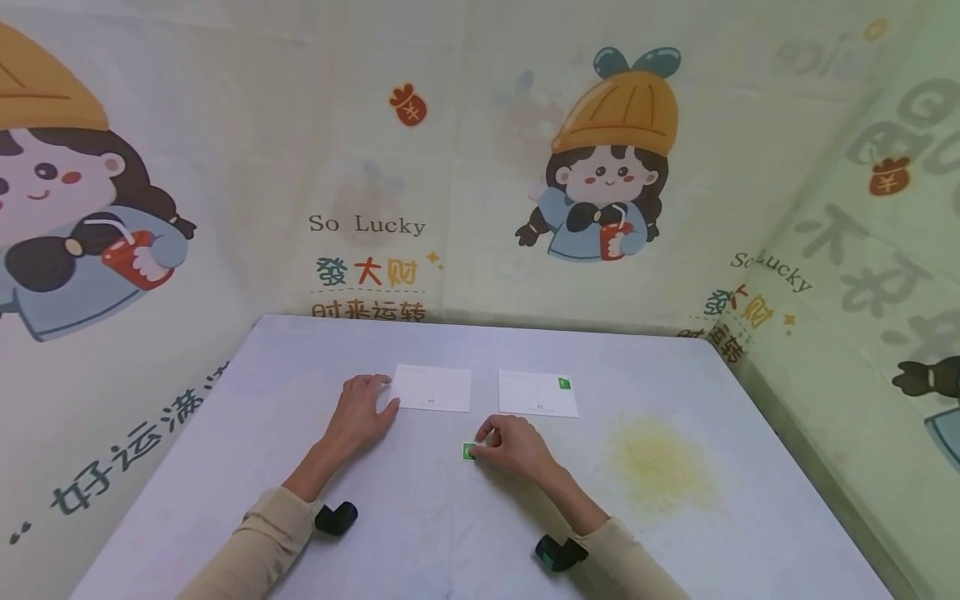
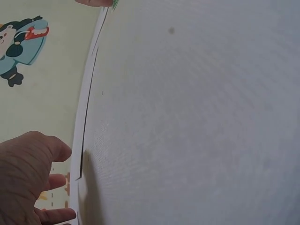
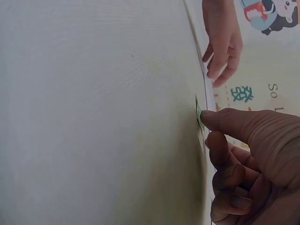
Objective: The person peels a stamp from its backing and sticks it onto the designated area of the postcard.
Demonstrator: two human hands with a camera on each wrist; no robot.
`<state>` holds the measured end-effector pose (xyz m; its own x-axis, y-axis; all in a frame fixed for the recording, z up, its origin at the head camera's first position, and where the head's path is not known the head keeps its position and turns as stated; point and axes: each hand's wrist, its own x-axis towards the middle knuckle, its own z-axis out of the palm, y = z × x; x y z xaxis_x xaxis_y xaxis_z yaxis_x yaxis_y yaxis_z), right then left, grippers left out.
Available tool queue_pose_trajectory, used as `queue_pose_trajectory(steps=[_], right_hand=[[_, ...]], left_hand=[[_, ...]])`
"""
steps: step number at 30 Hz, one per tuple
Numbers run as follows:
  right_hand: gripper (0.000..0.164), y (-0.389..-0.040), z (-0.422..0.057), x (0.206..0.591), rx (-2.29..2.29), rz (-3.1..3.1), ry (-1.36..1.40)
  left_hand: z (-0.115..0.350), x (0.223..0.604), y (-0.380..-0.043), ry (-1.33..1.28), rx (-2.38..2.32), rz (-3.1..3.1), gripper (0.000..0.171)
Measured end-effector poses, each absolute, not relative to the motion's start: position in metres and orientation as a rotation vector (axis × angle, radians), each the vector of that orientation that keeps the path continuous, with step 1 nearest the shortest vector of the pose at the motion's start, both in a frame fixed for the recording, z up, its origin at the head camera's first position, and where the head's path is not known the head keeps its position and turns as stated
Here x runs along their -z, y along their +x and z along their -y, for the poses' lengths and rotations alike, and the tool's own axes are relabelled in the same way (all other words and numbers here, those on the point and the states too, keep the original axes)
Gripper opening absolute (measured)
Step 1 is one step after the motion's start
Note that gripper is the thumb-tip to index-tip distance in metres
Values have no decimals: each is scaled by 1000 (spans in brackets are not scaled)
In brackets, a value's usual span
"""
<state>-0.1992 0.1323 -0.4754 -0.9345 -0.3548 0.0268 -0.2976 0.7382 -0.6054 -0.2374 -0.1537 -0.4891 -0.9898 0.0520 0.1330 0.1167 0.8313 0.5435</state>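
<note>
Two white cards, perhaps envelopes, lie side by side on the white table [image 1: 420, 517]. My left hand [image 1: 362, 408] is at the near-left edge of the left card [image 1: 432, 388], its thumb and fingers spread apart. The right card [image 1: 532, 395] bears a green stamp [image 1: 565, 383] in its upper right corner. Nearer to me, my right hand [image 1: 516, 443] pinches another green stamp [image 1: 468, 452] by its right side. In the right wrist view, the thumb presses on that stamp [image 3: 200, 115], with the other fingers curled; the fingertip behind it is hidden.
A patterned cloth [image 1: 480, 167] with cartoon figures and lettering hangs behind the table and along its sides. A yellowish stain [image 1: 663, 462] marks the tabletop at right. Small black devices [image 1: 336, 519] are worn at both wrists.
</note>
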Motion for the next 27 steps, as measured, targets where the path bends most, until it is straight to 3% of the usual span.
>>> queue_pose_trajectory(steps=[27], right_hand=[[14, -200, -131, 477, 1027, -2790, -560]], left_hand=[[150, 492, -239, -173, 734, 2925, 40]])
